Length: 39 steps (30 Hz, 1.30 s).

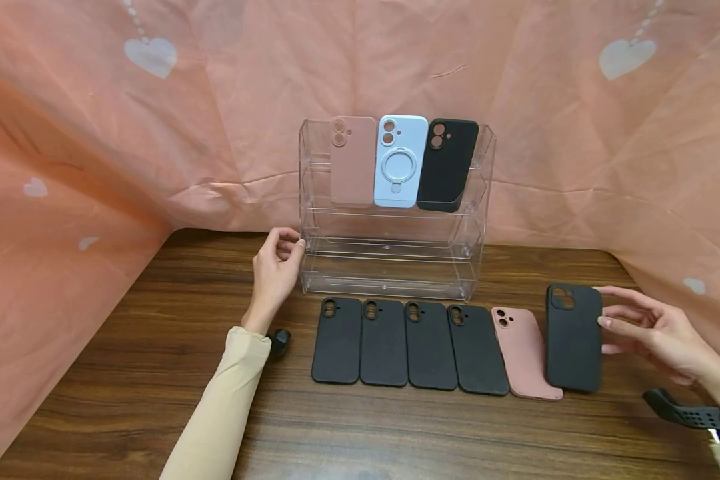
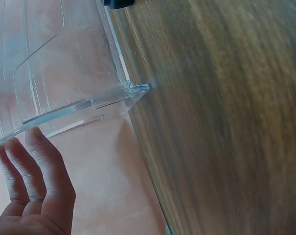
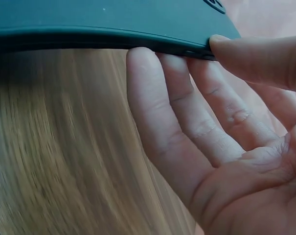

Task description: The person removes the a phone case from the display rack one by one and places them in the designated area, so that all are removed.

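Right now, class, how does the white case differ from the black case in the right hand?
The white case has a ring on its back; the held black case has none. The white case sits in the clear stand; the right hand holds the black case. Both are phone cases, backs facing the head camera.

creased peach cloth [image 1: 264,87] | printed white hearts [image 1: 151,57] | brown wood-grain table [image 1: 120,373]
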### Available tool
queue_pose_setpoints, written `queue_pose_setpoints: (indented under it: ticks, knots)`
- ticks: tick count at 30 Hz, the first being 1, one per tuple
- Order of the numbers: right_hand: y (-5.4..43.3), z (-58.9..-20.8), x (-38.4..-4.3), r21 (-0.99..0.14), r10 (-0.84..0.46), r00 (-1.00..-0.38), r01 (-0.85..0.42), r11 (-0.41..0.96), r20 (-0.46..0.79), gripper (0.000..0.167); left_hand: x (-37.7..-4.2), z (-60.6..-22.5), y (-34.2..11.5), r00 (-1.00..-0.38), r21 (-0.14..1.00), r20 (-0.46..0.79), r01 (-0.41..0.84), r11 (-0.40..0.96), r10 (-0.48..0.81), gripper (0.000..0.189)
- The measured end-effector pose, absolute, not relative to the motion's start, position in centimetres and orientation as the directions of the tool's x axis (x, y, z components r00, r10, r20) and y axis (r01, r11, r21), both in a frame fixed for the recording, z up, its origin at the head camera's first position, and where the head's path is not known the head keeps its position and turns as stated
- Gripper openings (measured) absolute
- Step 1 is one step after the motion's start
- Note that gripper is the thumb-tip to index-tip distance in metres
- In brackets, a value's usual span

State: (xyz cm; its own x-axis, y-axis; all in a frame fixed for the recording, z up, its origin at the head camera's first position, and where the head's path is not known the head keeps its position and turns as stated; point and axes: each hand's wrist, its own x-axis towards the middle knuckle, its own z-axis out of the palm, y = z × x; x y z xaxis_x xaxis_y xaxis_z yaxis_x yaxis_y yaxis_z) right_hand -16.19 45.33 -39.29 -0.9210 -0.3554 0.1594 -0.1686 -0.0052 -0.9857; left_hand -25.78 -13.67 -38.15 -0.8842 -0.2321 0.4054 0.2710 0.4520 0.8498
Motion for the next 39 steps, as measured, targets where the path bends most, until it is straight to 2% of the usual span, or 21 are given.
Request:
queue_pose_setpoints:
  ticks: [6,16,27,33,39]
  knots:
    - [46.3,-39.1,-16.0,-0.991,-0.324,-0.939,-0.13,0.023,0.116,0.066,-25.8,-38.2,-13.6,-0.884,0.854,0.403,0.27,0.445,-0.236,0.017]
    - [47.2,-38.9,-16.0,-0.983,-0.306,-0.952,-0.073,0.17,0.017,0.065,-25.9,-38.2,-13.7,-0.882,0.851,0.408,0.274,0.448,-0.236,0.017]
    - [46.4,-39.4,-16.5,-0.904,-0.246,-0.969,-0.088,0.419,-0.019,0.059,-25.9,-38.4,-13.6,-0.882,0.849,0.41,0.276,0.45,-0.232,0.017]
    - [46.0,-39.6,-16.9,-0.864,-0.233,-0.97,-0.056,0.501,-0.073,0.05,-25.9,-38.3,-13.6,-0.883,0.849,0.41,0.278,0.449,-0.229,0.017]
    - [46.0,-40.1,-17.1,-0.843,-0.237,-0.964,-0.028,0.538,-0.12,0.05,-25.9,-38.4,-13.7,-0.883,0.848,0.41,0.276,0.452,-0.231,0.017]
